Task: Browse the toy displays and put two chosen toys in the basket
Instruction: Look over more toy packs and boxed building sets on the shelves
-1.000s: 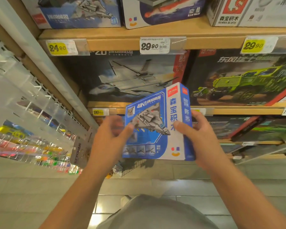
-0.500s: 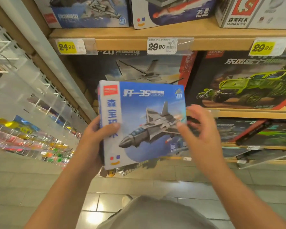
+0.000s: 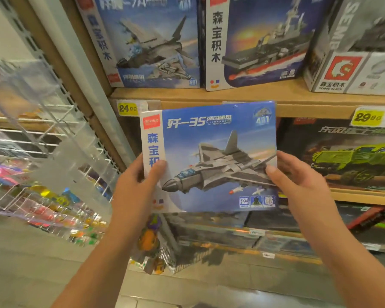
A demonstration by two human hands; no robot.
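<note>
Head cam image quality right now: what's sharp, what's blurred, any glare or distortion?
Head view: the jet box held by the left hand and right hand is the sharpest thing, its title readable; the wire rack at left is smeared with blur; the lower shelves are soft; wide-angle bending tilts the shelf post; a glare patch sits on the floor tiles.

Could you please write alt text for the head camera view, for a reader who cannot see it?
Two bare hands hold up a flat blue cardboard box picturing a grey fighter jet, the left hand gripping its left edge and the right hand its right edge, before wooden shelves of boxed building sets with yellow price tags.
</note>
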